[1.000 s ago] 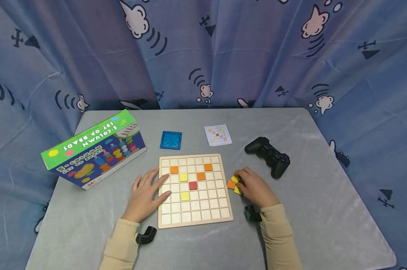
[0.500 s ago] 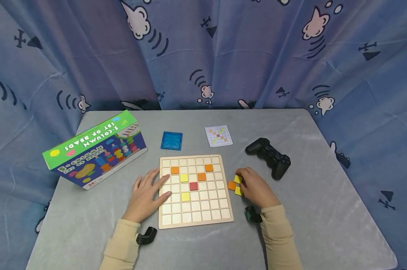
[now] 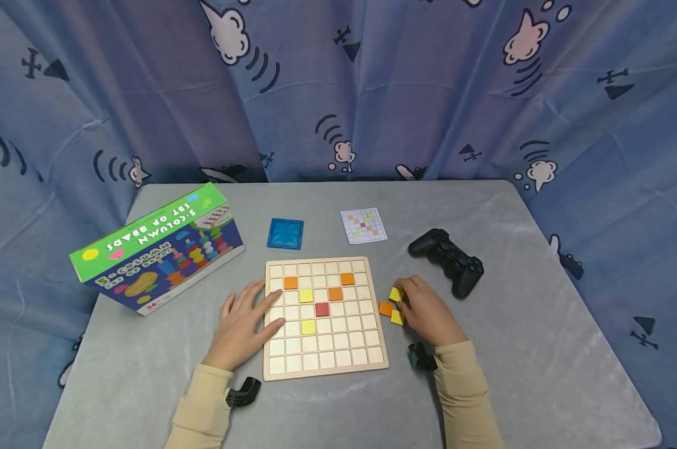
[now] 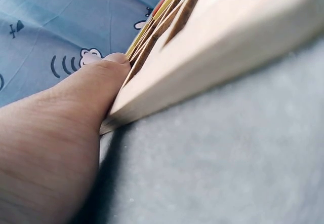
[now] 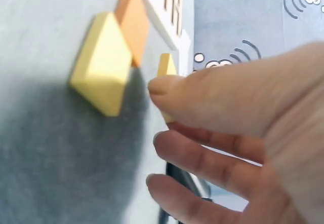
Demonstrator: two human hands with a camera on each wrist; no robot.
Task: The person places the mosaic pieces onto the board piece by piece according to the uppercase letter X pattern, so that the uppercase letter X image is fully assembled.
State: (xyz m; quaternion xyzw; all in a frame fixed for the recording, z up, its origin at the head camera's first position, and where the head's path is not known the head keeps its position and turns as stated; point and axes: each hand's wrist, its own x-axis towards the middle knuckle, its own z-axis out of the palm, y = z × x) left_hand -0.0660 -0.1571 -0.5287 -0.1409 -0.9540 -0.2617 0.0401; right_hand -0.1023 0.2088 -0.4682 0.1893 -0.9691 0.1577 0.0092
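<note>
My left hand point(image 3: 239, 327) lies with fingers spread over the left edge of a wooden grid board point(image 3: 326, 373); its thumb point(image 4: 109, 74) presses the rim in the left wrist view. Orange, yellow and red tiles sit in some of the board's squares, with the red tile point(image 3: 322, 309) near the middle. Right of the board, my right hand point(image 3: 428, 315) pinches a yellow tile point(image 3: 396, 294) between thumb and index finger. In the right wrist view the thumb partly hides this yellow tile point(image 5: 166, 64). Beside it on the table are another yellow tile point(image 3: 397, 318) and an orange tile point(image 3: 386, 308).
Behind the board lie a blue square tray point(image 3: 285, 234) and a small card with a coloured grid pattern point(image 3: 363, 226). A black game controller point(image 3: 446, 259) is at the right, beyond the right hand. A green and blue toy box point(image 3: 157, 249) stands at the back left.
The yellow tile at the right fingertips has shifted slightly away from the orange tile, toward the back of the table. The left hand and the board have stayed in place.
</note>
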